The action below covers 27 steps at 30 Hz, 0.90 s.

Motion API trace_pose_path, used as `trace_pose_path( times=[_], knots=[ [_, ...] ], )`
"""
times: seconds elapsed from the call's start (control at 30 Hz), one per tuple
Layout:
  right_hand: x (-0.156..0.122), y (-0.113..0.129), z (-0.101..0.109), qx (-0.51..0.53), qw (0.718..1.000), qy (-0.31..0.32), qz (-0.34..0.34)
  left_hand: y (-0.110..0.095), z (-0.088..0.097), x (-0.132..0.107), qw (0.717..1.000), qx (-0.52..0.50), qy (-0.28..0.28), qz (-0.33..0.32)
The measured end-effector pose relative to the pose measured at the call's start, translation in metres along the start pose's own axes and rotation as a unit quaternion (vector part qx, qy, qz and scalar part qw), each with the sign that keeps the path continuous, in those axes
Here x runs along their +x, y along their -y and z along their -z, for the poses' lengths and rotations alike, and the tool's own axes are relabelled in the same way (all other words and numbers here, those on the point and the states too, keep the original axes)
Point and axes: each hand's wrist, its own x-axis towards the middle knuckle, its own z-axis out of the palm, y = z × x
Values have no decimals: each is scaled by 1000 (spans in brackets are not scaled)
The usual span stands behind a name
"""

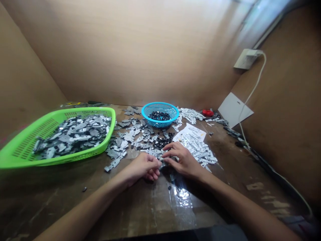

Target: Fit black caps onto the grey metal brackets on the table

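My left hand point(147, 166) is closed in a pinch, thumb against the fingers. A small flat grey piece point(162, 164) shows at its fingertips, partly hidden. Just to the right, my right hand point(182, 159) curves over with its fingers apart, the fingertips close to that piece. Beyond the hands lies a heap of small round black parts point(164, 141). To its left is a loose spread of flat grey pieces point(130, 134). Beside my right hand, a pile of slim pale pieces point(200, 150) partly covers a white sheet point(192, 129).
A green basket point(111, 130) full of grey pieces stands at the left. At the back is a blue basket point(142, 112) with black parts. A red object point(207, 113) lies behind the pale pieces. A white cable point(260, 72) hangs from a wall socket point(245, 58) at the right.
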Motion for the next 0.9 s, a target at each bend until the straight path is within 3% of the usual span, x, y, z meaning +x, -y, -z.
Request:
trace_pose_path(
  times=[0.27, 0.9],
  knots=[
    [0, -1, -4, -28, 998, 50, 2, 3, -1, 2, 999, 33, 14, -5],
    [-1, 1, -5, -11, 1000, 28, -2, 2, 1, 1, 1000, 23, 13, 5]
  ],
)
